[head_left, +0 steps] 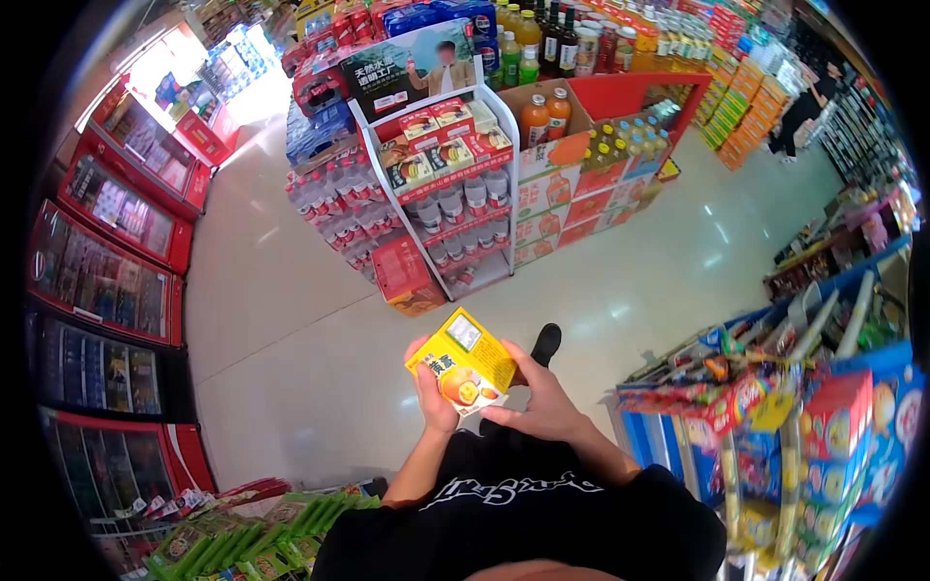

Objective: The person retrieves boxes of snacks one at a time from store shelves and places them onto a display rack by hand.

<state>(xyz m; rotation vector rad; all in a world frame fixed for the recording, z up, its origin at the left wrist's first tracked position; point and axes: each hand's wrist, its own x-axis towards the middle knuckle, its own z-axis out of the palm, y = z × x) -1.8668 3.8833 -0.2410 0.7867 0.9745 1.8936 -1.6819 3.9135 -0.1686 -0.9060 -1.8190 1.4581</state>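
Observation:
A yellow carton [475, 356] with orange fruit pictured on it is held in front of my body, tilted, between both hands. My left hand [434, 392] grips its left side, with the thumb over the front face. On the right side, my right hand [538, 392] is closed round the carton's edge, its thumb near the lower corner. The carton's underside and the fingers behind it are hidden. Beyond it stands a white-framed display rack [441, 194] with boxed goods on top and clear bottles on the lower shelves.
Red-framed drink coolers [107, 276] line the left. Stacked cartons [572, 208] with bottles stand beside the rack. A snack shelf [746, 407] is close on my right, and green packets [242, 542] lie low at left. A person in dark clothes [806, 111] stands far right.

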